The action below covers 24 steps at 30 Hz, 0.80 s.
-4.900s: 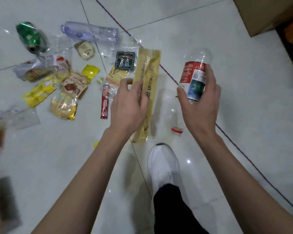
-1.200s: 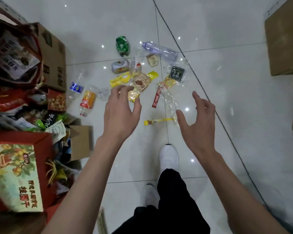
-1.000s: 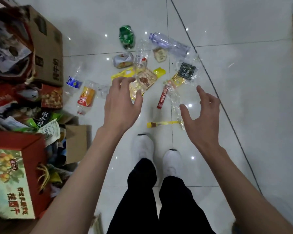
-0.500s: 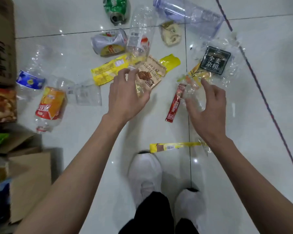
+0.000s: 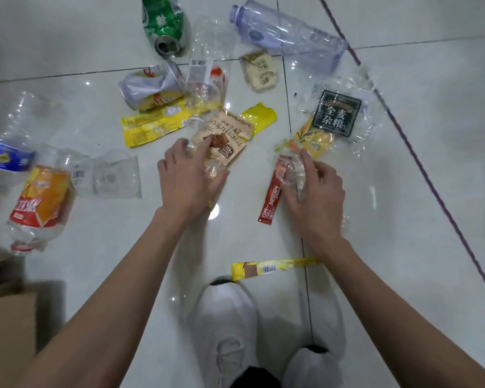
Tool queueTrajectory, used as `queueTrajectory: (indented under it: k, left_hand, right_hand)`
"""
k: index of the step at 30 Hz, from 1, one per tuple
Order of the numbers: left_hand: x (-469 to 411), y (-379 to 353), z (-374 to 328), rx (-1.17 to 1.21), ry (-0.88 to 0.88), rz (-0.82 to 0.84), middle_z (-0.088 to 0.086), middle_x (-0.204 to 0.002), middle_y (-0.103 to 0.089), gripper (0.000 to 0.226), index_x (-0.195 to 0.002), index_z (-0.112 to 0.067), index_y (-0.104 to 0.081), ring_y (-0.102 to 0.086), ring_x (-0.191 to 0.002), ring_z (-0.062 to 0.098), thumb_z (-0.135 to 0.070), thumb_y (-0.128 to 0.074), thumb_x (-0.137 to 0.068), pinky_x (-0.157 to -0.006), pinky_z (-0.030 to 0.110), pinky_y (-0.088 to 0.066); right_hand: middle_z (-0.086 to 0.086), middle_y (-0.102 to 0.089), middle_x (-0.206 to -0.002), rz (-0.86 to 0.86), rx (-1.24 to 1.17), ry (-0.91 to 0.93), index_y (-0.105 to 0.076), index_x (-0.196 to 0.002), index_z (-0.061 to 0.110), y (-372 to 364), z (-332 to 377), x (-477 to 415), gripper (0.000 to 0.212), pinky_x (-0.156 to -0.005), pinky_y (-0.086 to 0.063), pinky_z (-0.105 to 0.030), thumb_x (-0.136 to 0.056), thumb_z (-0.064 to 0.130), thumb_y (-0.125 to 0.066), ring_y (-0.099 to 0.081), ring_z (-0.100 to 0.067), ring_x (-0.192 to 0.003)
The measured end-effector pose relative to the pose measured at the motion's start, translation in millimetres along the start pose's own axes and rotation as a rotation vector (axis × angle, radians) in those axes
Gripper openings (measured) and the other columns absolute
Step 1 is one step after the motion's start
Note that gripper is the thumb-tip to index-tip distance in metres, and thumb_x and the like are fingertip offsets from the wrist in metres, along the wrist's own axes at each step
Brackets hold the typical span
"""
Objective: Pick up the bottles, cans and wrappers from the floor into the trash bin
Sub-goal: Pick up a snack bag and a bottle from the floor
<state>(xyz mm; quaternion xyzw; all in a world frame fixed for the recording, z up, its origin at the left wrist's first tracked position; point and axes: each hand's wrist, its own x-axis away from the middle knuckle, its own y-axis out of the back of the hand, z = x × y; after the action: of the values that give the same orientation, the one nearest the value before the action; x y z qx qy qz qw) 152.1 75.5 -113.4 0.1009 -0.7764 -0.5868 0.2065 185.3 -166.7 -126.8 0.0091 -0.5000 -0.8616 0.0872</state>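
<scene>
Litter lies scattered on the white tile floor. My left hand (image 5: pixel 188 180) closes on a brown chocolate wrapper (image 5: pixel 227 135), fingers on top and thumb at its right edge. My right hand (image 5: pixel 314 191) pinches a crumpled clear plastic wrapper (image 5: pixel 293 175) that lies beside a red Nescafe stick (image 5: pixel 273 191). Farther off lie a green can (image 5: pixel 163 21), a crushed silver-and-yellow can (image 5: pixel 149 86), a clear bottle (image 5: pixel 207 60) and a purple-tinted bottle (image 5: pixel 286 32). At the left are an orange-label bottle (image 5: pixel 39 203) and a blue-label bottle (image 5: pixel 6 147). No trash bin is in view.
A yellow wrapper (image 5: pixel 154 124), a beige packet (image 5: pixel 261 71), a black-label clear bag (image 5: pixel 336 113), a flat clear wrapper (image 5: pixel 109 177) and a yellow stick wrapper (image 5: pixel 272 267) also lie around. My white shoes (image 5: pixel 227 326) stand just below. Cardboard (image 5: pixel 6 331) fills the lower left.
Both hands came back with nothing in them after carrying off a bottle and a long wrapper. I have bent lower; the left hand now grips the brown wrapper and the right hand the clear plastic.
</scene>
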Motion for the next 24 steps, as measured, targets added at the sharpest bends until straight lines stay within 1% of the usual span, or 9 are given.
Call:
queueTrajectory:
  k: [2,4,7,9,11,13,17,20,24]
  left_hand:
    - [4.2,3.5,-2.5,0.027,0.016,-0.039,0.014,-0.142,-0.045,0.066,-0.145,-0.032,-0.047,-0.045,-0.125,0.039,-0.057,-0.063,-0.086,-0.101,0.049,-0.035]
    - [8.6,9.0,-3.8,0.05,0.027,-0.066,0.013,-0.142,-0.046,0.063,-0.144,-0.032,-0.049,-0.046,-0.125,0.037,-0.056,-0.062,-0.087,-0.102,0.049,-0.035]
    - [22.1,21.7,-5.6,0.085,0.028,-0.088,0.011,-0.142,-0.046,0.064,-0.145,-0.033,-0.048,-0.046,-0.125,0.036,-0.057,-0.062,-0.087,-0.103,0.049,-0.036]
    - [33.9,35.9,-9.8,0.11,0.019,-0.084,0.012,-0.142,-0.046,0.065,-0.145,-0.032,-0.047,-0.047,-0.125,0.036,-0.057,-0.062,-0.087,-0.103,0.05,-0.036]
    - [50.4,59.4,-17.2,0.136,0.013,-0.082,0.012,-0.142,-0.045,0.066,-0.145,-0.032,-0.047,-0.047,-0.126,0.036,-0.056,-0.064,-0.086,-0.102,0.049,-0.036]
    - [68.2,93.1,-28.2,0.161,0.008,-0.089,0.012,-0.142,-0.045,0.067,-0.145,-0.033,-0.047,-0.047,-0.126,0.035,-0.057,-0.065,-0.085,-0.102,0.048,-0.037]
    - [109.1,181.6,-58.8,0.199,0.015,-0.102,0.011,-0.14,-0.045,0.067,-0.145,-0.035,-0.046,-0.048,-0.124,0.034,-0.058,-0.064,-0.084,-0.102,0.046,-0.037]
    - [144.5,254.7,-85.3,0.224,0.003,-0.106,0.012,-0.139,-0.046,0.067,-0.145,-0.034,-0.047,-0.05,-0.12,0.035,-0.059,-0.064,-0.085,-0.101,0.046,-0.04]
    - [199.6,362.8,-123.3,0.228,-0.003,-0.138,0.013,-0.139,-0.046,0.066,-0.144,-0.033,-0.048,-0.049,-0.122,0.033,-0.06,-0.061,-0.086,-0.104,0.046,-0.041]
  right_hand:
    - [-0.014,-0.055,-0.127,-0.047,-0.008,0.004,-0.042,-0.154,0.033,0.5,1.3,0.3,0.064,-0.096,-0.047,-0.05,-0.096,0.037,-0.068,-0.054,-0.034,-0.112]
    - [-0.013,-0.055,-0.122,-0.074,-0.006,-0.017,-0.046,-0.152,0.034,2.6,2.1,-0.7,0.058,-0.093,-0.046,-0.049,-0.098,0.037,-0.067,-0.055,-0.034,-0.107]
    - [-0.012,-0.051,-0.123,-0.052,-0.061,-0.036,-0.045,-0.152,0.036,14.7,6.5,5.3,0.058,-0.098,-0.043,-0.046,-0.098,0.037,-0.067,-0.054,-0.029,-0.108]
    - [-0.012,-0.048,-0.126,-0.047,-0.137,-0.034,-0.045,-0.153,0.031,30.7,11.3,11.4,0.061,-0.101,-0.048,-0.046,-0.097,0.033,-0.069,-0.053,-0.022,-0.109]
    - [-0.013,-0.046,-0.129,-0.058,-0.192,-0.034,-0.045,-0.154,0.027,54.8,23.2,20.1,0.063,-0.099,-0.051,-0.047,-0.096,0.032,-0.069,-0.052,-0.018,-0.109]
    - [-0.013,-0.046,-0.13,-0.063,-0.218,-0.038,-0.045,-0.154,0.026,87.5,41.1,27.8,0.063,-0.098,-0.052,-0.043,-0.096,0.033,-0.069,-0.052,-0.018,-0.11]
    - [-0.011,-0.045,-0.129,-0.088,-0.272,-0.065,-0.042,-0.155,0.028,174.8,86.8,49.9,0.064,-0.099,-0.05,-0.034,-0.096,0.033,-0.068,-0.057,-0.025,-0.114]
    - [-0.009,-0.044,-0.129,-0.111,-0.329,-0.094,-0.042,-0.155,0.028,250.6,122.8,73.9,0.065,-0.097,-0.044,-0.023,-0.096,0.032,-0.068,-0.057,-0.023,-0.114]
    - [-0.001,-0.041,-0.128,-0.122,-0.379,-0.126,-0.04,-0.155,0.033,361.8,170.2,114.7,0.064,-0.094,-0.039,-0.016,-0.097,0.035,-0.067,-0.057,-0.019,-0.115]
